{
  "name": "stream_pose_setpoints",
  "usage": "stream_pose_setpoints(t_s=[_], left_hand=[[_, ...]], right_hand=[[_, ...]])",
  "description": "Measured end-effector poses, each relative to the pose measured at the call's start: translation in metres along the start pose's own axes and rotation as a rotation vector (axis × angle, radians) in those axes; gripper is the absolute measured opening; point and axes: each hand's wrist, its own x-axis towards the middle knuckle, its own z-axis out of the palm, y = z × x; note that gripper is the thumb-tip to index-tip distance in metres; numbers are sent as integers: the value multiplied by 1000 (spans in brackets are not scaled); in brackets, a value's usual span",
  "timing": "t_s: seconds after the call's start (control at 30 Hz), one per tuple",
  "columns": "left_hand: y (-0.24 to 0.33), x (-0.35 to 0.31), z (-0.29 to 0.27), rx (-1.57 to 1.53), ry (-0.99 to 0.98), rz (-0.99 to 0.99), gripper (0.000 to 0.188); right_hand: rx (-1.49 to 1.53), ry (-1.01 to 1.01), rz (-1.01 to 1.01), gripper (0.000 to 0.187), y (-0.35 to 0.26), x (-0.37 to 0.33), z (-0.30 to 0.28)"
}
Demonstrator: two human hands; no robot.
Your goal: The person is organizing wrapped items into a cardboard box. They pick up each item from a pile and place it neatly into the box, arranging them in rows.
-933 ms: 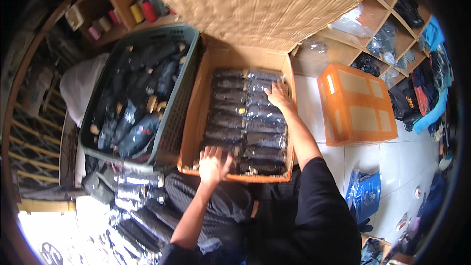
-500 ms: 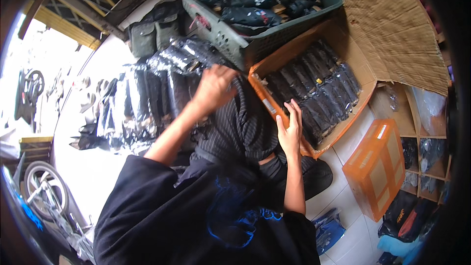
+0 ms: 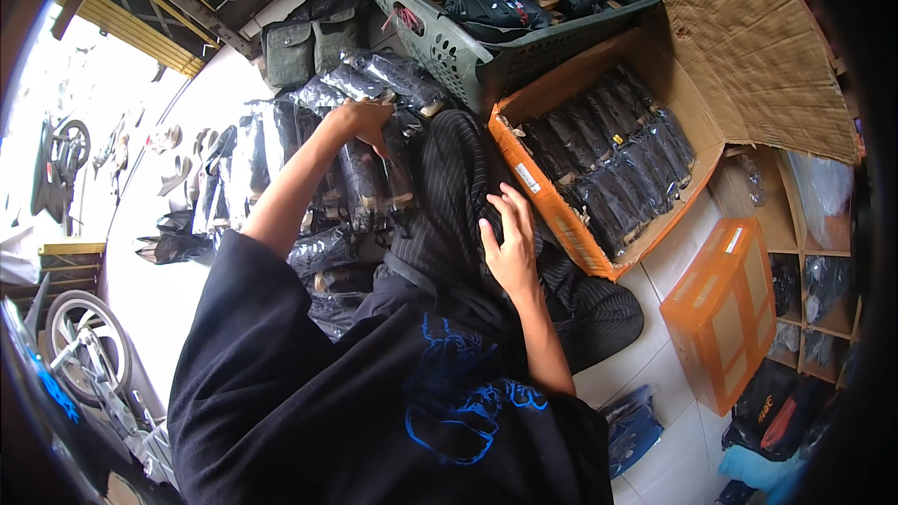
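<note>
Dark, slim packs in clear plastic, which look like folded umbrellas (image 3: pixel 360 173), lie in rows on the floor to my left. Over the upper part of these rows reaches my left hand (image 3: pixel 360 120), thumb and fingers apart; its fingertips are partly hidden. Nothing held shows in it. My right hand (image 3: pixel 511 241) hovers beside my knee with its fingers spread, near the open cardboard box (image 3: pixel 543 189). Inside that box similar wrapped packs (image 3: pixel 608 154) lie side by side in two rows.
A green plastic basket (image 3: pixel 496 84) full of dark packs stands beyond the box. A raised cardboard flap (image 3: pixel 758 47) leans at the right. A closed orange-brown carton (image 3: pixel 718 313) stands near wooden shelves (image 3: pixel 812 252). A grey-green bag (image 3: pixel 313 45) and a bicycle wheel (image 3: pixel 89 346) are at left.
My left hand has moved left from above my knee to over the floor packs. My right hand has drawn back from the box edge toward me. The view has shifted slightly.
</note>
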Motion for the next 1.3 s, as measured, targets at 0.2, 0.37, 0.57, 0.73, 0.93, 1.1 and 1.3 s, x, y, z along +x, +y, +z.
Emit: stream_pose_setpoints(t_s=[0.2,0.37,0.57,0.73,0.93,1.1,1.3], left_hand=[[-1,6,-7,121,-40,-87,98],[2,5,-7,-53,44,-56,89],[16,0,-14,71,4,-1,89],[14,2,-21,-12,-120,133,90],[38,-33,-37,-106,-12,254,88],[42,-41,-48,-359,113,310,75],[63,-42,-33,-952,232,421,67]], right_hand=[[35,29,6,34,-3,-10,2],[15,49,-3,34,-5,-10,3],[43,18,6,33,-9,-9,12],[48,11,2,33,-13,-8,14],[277,-42,93,42,-8,-8,20],[763,-235,290,67,12,-17,38],[807,-125,302,66,5,-13,21]])
